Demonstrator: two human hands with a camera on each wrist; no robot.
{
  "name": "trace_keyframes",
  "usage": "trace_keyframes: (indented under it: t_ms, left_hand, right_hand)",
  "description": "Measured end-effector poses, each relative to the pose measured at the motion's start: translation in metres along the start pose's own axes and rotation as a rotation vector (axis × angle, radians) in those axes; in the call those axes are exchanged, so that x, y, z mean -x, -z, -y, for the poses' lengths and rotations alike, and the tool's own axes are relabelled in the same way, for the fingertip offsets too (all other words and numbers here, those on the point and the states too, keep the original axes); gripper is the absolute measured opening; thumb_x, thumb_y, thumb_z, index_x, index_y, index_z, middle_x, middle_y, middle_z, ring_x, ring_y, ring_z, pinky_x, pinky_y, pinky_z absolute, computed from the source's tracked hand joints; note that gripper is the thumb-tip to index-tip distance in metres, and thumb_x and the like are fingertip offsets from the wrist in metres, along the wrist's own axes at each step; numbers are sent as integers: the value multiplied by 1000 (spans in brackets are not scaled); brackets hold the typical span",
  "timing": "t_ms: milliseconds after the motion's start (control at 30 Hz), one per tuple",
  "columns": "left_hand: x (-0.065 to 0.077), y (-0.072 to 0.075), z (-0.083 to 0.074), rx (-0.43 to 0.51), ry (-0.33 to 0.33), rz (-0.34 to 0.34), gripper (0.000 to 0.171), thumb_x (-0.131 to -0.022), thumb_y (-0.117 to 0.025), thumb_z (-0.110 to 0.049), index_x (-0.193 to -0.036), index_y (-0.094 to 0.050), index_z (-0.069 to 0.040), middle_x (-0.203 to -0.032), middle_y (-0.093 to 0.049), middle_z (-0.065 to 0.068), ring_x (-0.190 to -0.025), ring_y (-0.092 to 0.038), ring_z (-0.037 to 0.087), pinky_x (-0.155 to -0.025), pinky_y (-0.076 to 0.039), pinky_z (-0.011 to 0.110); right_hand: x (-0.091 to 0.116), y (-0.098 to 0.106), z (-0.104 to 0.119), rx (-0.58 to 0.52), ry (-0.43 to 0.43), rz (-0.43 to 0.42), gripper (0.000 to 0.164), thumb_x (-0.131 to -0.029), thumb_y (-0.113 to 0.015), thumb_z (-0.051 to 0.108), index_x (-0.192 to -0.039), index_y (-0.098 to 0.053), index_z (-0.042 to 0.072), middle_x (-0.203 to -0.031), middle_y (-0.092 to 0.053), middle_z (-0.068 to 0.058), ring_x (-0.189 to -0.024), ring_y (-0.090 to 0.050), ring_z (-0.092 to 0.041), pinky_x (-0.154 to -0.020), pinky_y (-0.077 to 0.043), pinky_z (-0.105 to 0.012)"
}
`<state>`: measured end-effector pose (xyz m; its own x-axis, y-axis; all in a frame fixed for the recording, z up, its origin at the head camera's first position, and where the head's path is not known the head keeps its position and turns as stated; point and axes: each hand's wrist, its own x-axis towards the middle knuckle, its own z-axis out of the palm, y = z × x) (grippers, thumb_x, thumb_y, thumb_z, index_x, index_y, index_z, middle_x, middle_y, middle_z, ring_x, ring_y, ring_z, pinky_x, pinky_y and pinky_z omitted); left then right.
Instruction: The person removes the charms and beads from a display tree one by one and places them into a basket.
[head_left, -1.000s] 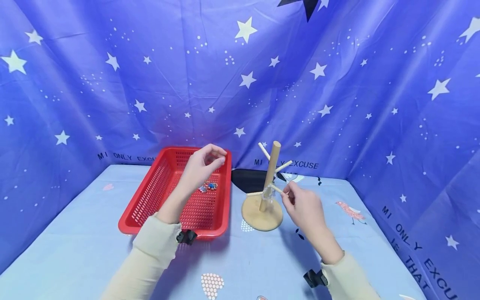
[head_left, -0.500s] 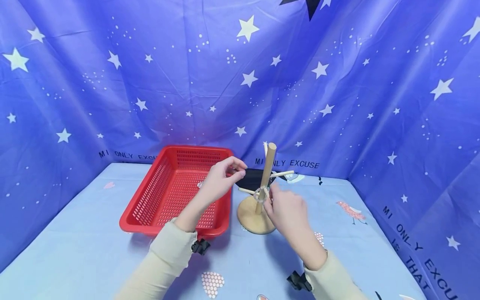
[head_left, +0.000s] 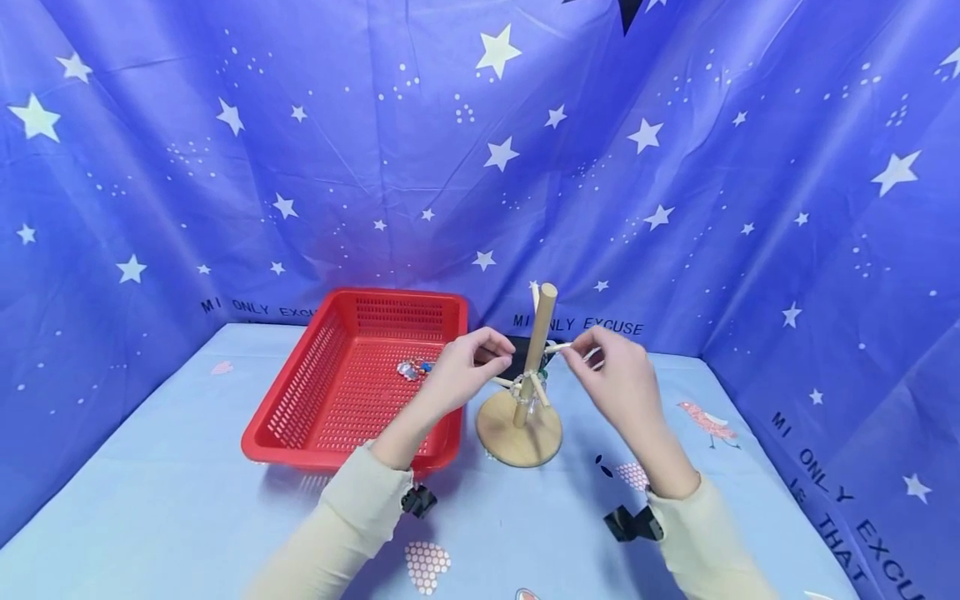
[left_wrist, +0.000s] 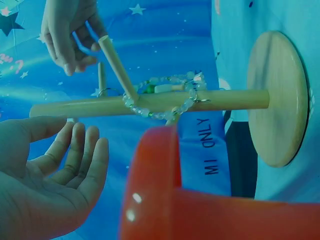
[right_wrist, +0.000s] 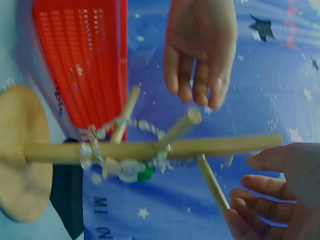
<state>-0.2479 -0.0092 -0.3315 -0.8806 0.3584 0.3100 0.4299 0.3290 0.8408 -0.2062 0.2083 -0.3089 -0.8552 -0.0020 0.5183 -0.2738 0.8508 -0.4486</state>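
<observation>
Two hands at one peg stand, which rises between them. Left hand: fingers loosely curled, nothing in them. Right hand pinches a peg tip. One bead bracelet loops the post low down. Left of the left hand, one red basket with small trinkets. Since half a second ago the right hand has risen from the bracelet to the upper peg.

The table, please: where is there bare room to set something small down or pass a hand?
The table is bare left of the red basket, and in front between the two sleeves. Right of the wooden stand, cloth lies free toward the curtain. It is crowded around the stand's pegs, where the left hand, right hand and a bead bracelet meet.
</observation>
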Motion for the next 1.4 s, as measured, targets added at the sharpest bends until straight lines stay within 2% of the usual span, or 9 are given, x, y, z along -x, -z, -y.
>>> trace_keyframes:
  t_ms: [200, 433, 500, 567, 700, 800, 900, 1033, 1400]
  left_hand:
    - [0, -7, 2, -20, 18, 31, 14, -94, -66, -11, -107, -68, -8, -105, -73, 7, -95, -70, 20, -84, -57, 30]
    - [0, -14, 3, 17, 43, 64, 14, -94, -65, -10, -107, -68, -7, -106, -73, 9, -96, -71, 21, -84, -57, 30]
    - [-1, -16, 3, 20, 57, 71, 14, -94, -66, -10, -108, -68, -7, -107, -73, 9, -98, -71, 21, -84, -57, 30]
    - [0, -17, 3, 24, 68, 78, 15, -93, -66, -10, -108, -68, -8, -109, -73, 9, -99, -71, 21, -85, -58, 30]
    - [-1, -20, 6, 29, 74, 96, 17, -94, -65, -10, -110, -68, -8, -111, -72, 9, -102, -71, 22, -86, -58, 30]
    - [-2, -21, 7, 27, 76, 104, 18, -94, -66, -10, -112, -67, -8, -112, -72, 9, -102, -70, 22, -87, -58, 31]
    - [-2, -22, 8, 19, 78, 109, 19, -94, -66, -10, -112, -67, -8, -113, -72, 9, -104, -70, 23, -88, -58, 32]
    - [-3, -24, 9, 17, 80, 109, 20, -93, -66, -9, -113, -67, -7, -114, -72, 10, -105, -70, 24, -90, -58, 33]
    - [-3, -29, 10, 28, 101, 123, 19, -92, -66, -7, -111, -67, -5, -109, -72, 11, -99, -71, 22, -87, -57, 30]
  right_hand:
    - [-16, 1, -17, -59, -2, -114, 14, -93, -70, 21, -97, -71, 7, -98, -70, -12, -84, -72, -29, -73, -59, -46]
    - [-21, -6, -34, -145, -45, -71, 20, -94, -68, 22, -105, -71, 5, -108, -69, -14, -93, -72, -32, -80, -60, -47]
    - [-20, -8, -39, -171, -60, -45, 22, -95, -67, 23, -108, -71, 5, -109, -70, -14, -94, -72, -30, -81, -60, -44]
    - [-20, -9, -44, -215, -80, -19, 23, -97, -65, 23, -110, -71, 4, -110, -71, -15, -93, -71, -23, -80, -60, -34]
    - [-19, -10, -50, -421, -134, 46, 25, -98, -63, 19, -112, -70, -1, -107, -72, -16, -85, -70, -6, -77, -58, -19]
    - [-19, -10, -53, -596, -183, 87, 28, -98, -63, 15, -114, -67, -8, -98, -72, -6, -80, -69, 1, -77, -58, -17]
    - [-19, -10, -54, -675, -216, 105, 31, -97, -63, 13, -117, -64, -11, -90, -69, 12, -80, -69, 4, -79, -58, -18]
    - [-19, -9, -54, -698, -224, 115, 31, -97, -63, 10, -117, -63, -14, -86, -67, 20, -80, -70, 2, -80, -58, -19]
    - [-19, -9, -53, -688, -219, 118, 30, -98, -62, 9, -115, -63, -15, -89, -66, 15, -81, -70, 0, -79, -58, -19]
